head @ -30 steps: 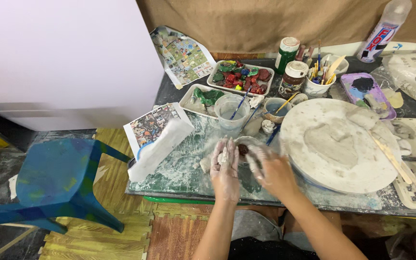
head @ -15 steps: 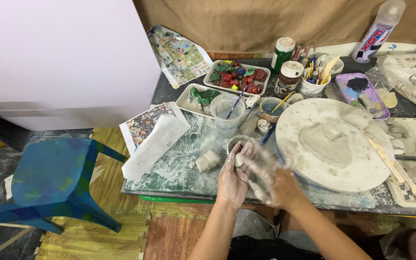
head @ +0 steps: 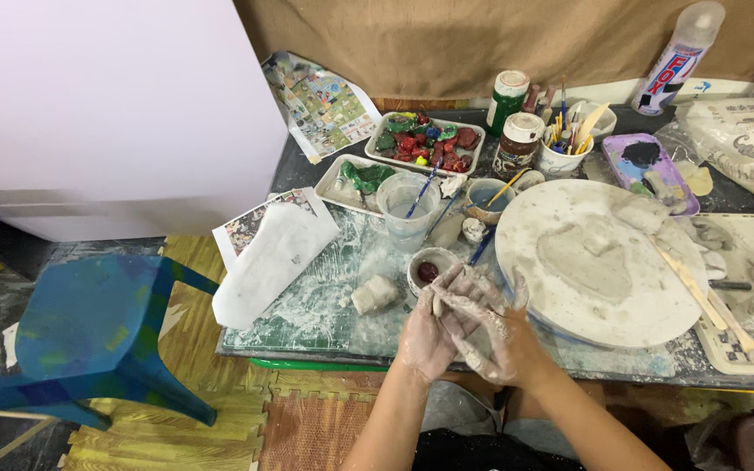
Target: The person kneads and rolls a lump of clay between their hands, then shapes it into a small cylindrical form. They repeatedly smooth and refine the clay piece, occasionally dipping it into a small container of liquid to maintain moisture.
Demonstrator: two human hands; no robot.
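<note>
Both hands pressed together at the near edge of the surface [head: 307,314], palms facing, clay-smeared. Left hand [head: 425,336] sits under and left; right hand [head: 482,327] lies over it, fingers angled up-left. Whether a piece of clay sits between the palms cannot be told; it's hidden. Loose grey clay lump [head: 374,294] lies on the surface just left of the left hand, apart from it, long axis roughly left-right; left hand is nearer. Small cup [head: 429,270] stands just beyond the fingertips. Round board [head: 604,262] lies right of the hands.

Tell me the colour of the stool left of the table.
Blue stool, with some green and yellow smears on the seat; head view.
</note>
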